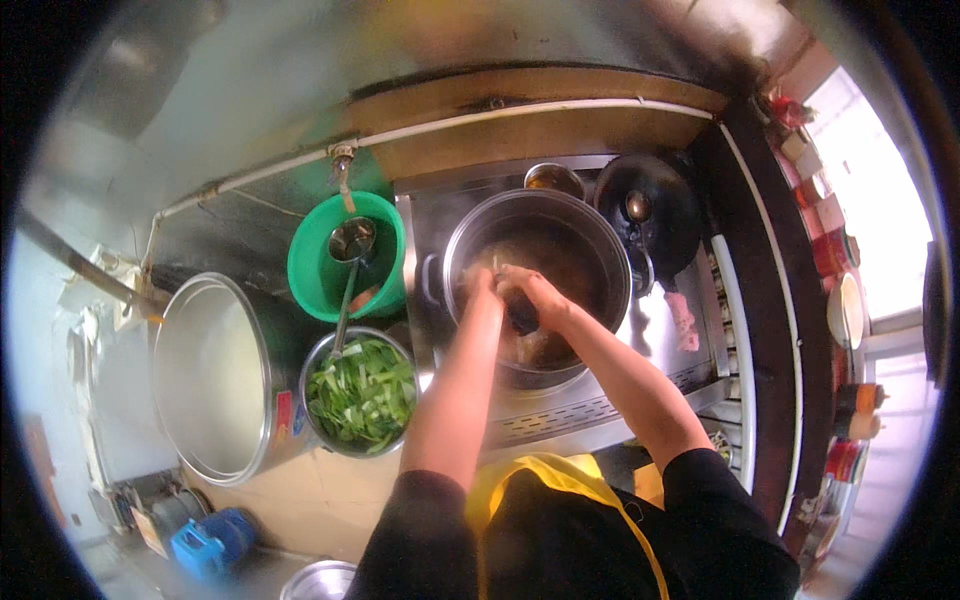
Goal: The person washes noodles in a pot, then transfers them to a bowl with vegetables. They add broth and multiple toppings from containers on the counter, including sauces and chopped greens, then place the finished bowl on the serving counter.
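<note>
Both my hands are over a large steel pot (620, 285) of brownish liquid on the stove. My left hand (484, 284) is closed, its fingers close against those of my right hand (537, 291), which is closed too. A small dark shape (521, 318) shows between my wrists, under the right hand. A thin pale bit sticks up by the fingertips. What the fingers hold is mostly hidden, so I cannot tell what it is.
Left of the pot stand a green bucket (297, 262) with a ladle (345, 305), a bowl of cut green vegetables (362, 392) and a big steel vat (263, 340). A black wok (672, 190) holds another ladle at right. A small container (553, 178) sits behind the pot. A pink cloth (683, 322) lies right.
</note>
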Action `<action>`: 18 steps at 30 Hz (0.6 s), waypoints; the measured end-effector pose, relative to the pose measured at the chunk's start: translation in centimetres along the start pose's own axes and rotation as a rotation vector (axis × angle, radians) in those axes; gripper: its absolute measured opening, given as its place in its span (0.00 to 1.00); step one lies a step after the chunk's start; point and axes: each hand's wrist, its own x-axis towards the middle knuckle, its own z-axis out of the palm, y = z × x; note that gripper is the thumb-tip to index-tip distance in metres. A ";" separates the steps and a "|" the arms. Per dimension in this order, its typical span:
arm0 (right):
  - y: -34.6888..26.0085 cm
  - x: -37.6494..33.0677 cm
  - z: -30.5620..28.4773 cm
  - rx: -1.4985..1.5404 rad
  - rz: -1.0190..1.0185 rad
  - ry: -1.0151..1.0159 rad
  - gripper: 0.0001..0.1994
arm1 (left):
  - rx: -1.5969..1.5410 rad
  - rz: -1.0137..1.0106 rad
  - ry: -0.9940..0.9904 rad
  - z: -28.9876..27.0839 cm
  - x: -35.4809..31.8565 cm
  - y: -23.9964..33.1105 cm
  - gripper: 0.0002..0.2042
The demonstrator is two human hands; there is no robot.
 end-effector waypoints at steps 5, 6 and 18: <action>-1.1 -3.3 1.3 -0.139 -0.192 0.007 0.09 | 0.070 0.108 -0.237 -1.1 0.6 -1.3 0.11; -0.8 -3.4 1.5 -0.150 -0.208 0.053 0.10 | 0.068 0.189 -0.262 -0.8 -0.3 -1.5 0.09; -0.7 -1.2 1.6 -1.002 -0.318 0.525 0.23 | 0.329 0.090 0.099 4.1 -9.8 -0.2 0.23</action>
